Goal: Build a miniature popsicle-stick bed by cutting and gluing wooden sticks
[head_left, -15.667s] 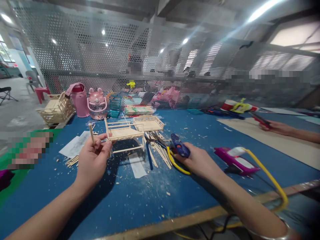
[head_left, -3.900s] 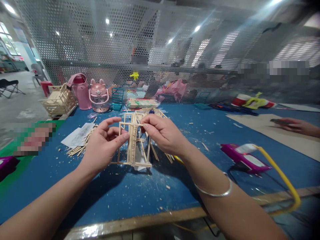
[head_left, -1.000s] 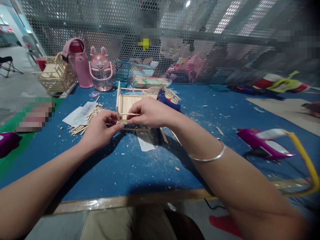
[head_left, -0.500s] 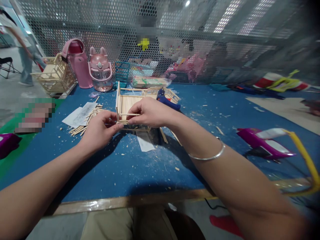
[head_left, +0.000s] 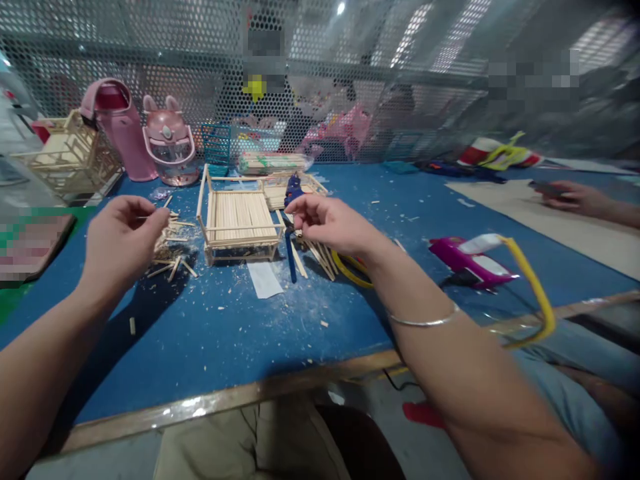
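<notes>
A small frame model of wooden sticks (head_left: 240, 217), with a slatted floor and thin rails, stands on the blue table. My left hand (head_left: 120, 243) hovers left of it, above a pile of short sticks (head_left: 175, 260). Thumb and fingertips are pinched there; anything between them is too small to make out. To the model's right is my right hand (head_left: 333, 223), its fingers bent and apart. Close below its fingertips lies a blue-handled tool (head_left: 292, 257), partly hidden. Longer sticks (head_left: 320, 257) and a yellow ring-shaped thing (head_left: 350, 270) lie beneath that hand.
Behind stand a pink flask (head_left: 125, 137), a pink clear bottle (head_left: 171, 150), a bundle of sticks (head_left: 273, 163) and a perforated screen. Another stick model (head_left: 73, 157) sits left. On the right are a purple tool (head_left: 475, 260) and another person's hand (head_left: 575, 199).
Both hands have let go of the stick model and moved apart, the left toward the loose sticks, the right toward the blue-handled tool. The view has turned right.
</notes>
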Demonstrator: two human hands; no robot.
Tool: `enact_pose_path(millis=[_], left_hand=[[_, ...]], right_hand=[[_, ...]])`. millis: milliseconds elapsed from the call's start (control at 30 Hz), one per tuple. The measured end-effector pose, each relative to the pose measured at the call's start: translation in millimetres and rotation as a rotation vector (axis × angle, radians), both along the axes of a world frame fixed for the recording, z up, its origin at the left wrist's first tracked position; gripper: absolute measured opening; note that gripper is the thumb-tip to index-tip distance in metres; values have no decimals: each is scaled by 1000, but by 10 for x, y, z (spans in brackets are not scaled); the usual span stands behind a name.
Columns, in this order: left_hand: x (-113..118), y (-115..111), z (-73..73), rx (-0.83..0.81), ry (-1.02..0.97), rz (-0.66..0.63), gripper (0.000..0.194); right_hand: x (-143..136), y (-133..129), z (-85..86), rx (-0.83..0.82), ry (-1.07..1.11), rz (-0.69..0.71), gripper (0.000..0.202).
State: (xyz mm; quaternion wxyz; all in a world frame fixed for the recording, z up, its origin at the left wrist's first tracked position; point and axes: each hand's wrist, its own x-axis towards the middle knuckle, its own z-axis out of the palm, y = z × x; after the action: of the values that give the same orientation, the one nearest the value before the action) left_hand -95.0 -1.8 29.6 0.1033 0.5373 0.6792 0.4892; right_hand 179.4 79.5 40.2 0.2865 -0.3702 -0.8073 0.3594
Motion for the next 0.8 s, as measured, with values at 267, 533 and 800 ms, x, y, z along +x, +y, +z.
enact_pose_path(millis=[267, 533, 800], left_hand=[[128, -85, 70, 87, -27, 68, 18], [360, -326, 202, 338, 132, 216, 21], [528, -353, 446, 325, 178, 66, 16]], right_hand=[[-158, -71, -216, 63, -287, 17, 16], [-246, -144, -194, 128, -132, -14, 21], [-234, -201, -141, 397, 160, -107, 26]])
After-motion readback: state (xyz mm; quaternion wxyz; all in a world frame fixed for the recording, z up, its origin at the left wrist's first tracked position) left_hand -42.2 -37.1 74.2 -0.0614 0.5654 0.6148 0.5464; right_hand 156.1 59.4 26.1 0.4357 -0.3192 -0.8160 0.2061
